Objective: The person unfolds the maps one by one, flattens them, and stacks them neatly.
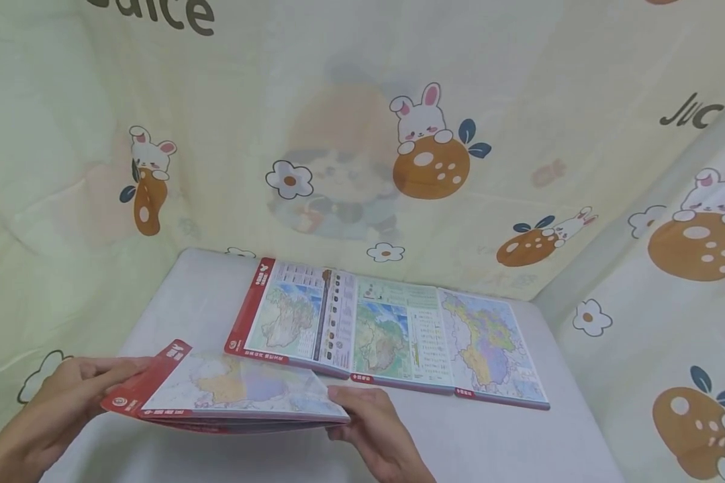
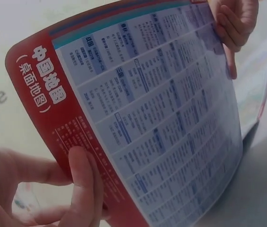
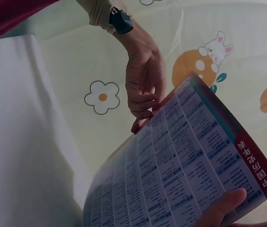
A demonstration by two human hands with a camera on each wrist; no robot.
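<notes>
Left hand (image 1: 75,392) pinches the map stack (image 1: 235,389) by its red strip, right hand (image 1: 374,422) has thumb and fingers clamped on the opposite end. It's up over the table (image 1: 459,443), toward the left edge; three map panels (image 1: 393,339) lie along the far edge.

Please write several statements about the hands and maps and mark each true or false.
1. The left hand grips the held maps by their red margin. True.
2. The right hand rests on the table. False: it holds the opposite edge of those maps.
3. The underside of the held maps shows printed text. True.
4. The held maps lie flat on the table. False: they are raised above it.
5. Other maps lie spread on the table, beyond the held ones. True.
</notes>
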